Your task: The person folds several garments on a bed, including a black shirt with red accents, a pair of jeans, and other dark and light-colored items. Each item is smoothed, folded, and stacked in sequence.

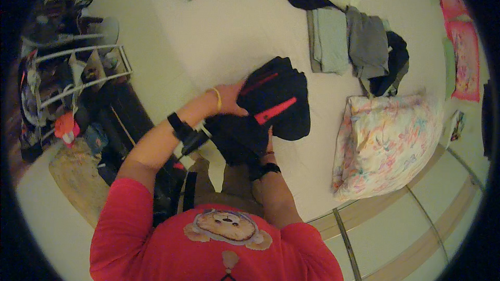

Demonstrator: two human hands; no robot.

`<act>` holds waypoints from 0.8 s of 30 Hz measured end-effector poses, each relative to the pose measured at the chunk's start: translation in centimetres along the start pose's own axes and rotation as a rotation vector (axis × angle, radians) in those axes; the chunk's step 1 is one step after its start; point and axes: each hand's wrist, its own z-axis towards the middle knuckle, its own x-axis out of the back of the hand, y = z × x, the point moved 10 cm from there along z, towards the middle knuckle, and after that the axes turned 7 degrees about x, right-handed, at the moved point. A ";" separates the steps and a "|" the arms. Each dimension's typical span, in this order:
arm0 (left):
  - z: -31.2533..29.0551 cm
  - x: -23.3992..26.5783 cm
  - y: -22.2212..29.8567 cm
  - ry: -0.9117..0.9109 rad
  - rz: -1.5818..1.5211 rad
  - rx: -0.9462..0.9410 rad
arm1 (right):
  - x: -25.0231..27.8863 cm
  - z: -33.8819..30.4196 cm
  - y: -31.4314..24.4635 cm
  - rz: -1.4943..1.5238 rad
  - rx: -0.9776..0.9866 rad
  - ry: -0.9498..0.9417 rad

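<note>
A black garment with red stripes (284,86) is bunched in front of me, partly folded, above the edge of the bed. My left hand (230,101) grips its left side, with the fingertips partly hidden in the dark cloth. Under the near right side, my right hand (270,142) supports the same garment; most of its fingers are covered by the fabric. A loose part of the black cloth hangs down toward my legs.
Folded light and grey clothes (329,39) lie on the bed (203,36), beside a crumpled dark garment (397,62). A floral pillow (393,145) is at the right. Left of the bed stand a white rack (78,49) and a long black case (125,112).
</note>
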 end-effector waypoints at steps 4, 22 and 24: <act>-8.9 -1.0 3.8 0.206 0.063 0.070 | -1.0 -2.3 1.8 -0.116 -0.068 -0.014; -58.6 -14.9 -37.5 0.906 -0.775 0.543 | -4.9 -10.5 44.2 -1.209 -0.765 -0.201; -64.1 -19.7 -43.0 0.979 -0.861 0.639 | -5.3 -10.8 51.3 -1.284 -0.851 -0.261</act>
